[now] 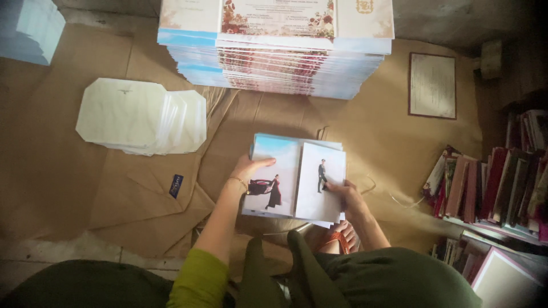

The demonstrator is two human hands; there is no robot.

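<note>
Head view looked straight down at a person seated on the floor, where brown paper sheets (371,131) covered the ground; the left hand (246,169) gripped the left edge of a small stack of printed cards (285,177), thumb laid across the top card and the fingers tucked beneath, so they were clamped on the stack; the right hand (346,194) pinched the lower right corner of a folded flap (321,181) (white, with a small standing figure printed on it), fingers closed on its edge; the stack sat low in front of the knees, held just above the paper; whether it touched the paper could not be told; a tall pile of floral printed sheets (274,51) stood well beyond it at the top; a fanned heap of white envelopes (142,117) lay to the left, well apart from the hands; a framed sheet (432,85) lay at the upper right; a row of upright books (491,185) lined the right side.
</note>
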